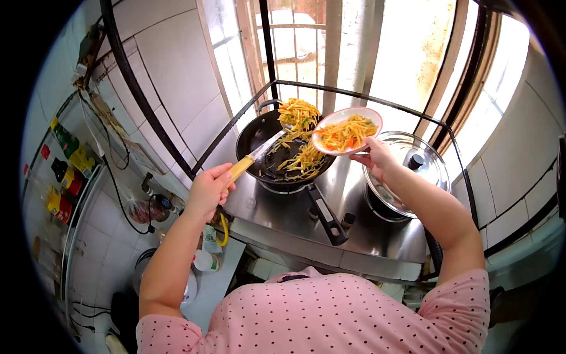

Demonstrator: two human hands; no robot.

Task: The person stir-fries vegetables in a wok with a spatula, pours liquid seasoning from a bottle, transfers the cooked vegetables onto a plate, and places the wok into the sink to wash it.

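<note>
Spatula (259, 151) in curled L fingers (219, 171), R fingers (361, 159) pinching food bowl (370, 113) nr wok (252, 138), btl labels (59, 205) illegible

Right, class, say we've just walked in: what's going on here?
A person in a pink dotted top is at a stove. The left hand grips a spatula, its blade under a heap of shredded food. The right hand holds a bowl of similar food by the wok, where more lies.
</note>
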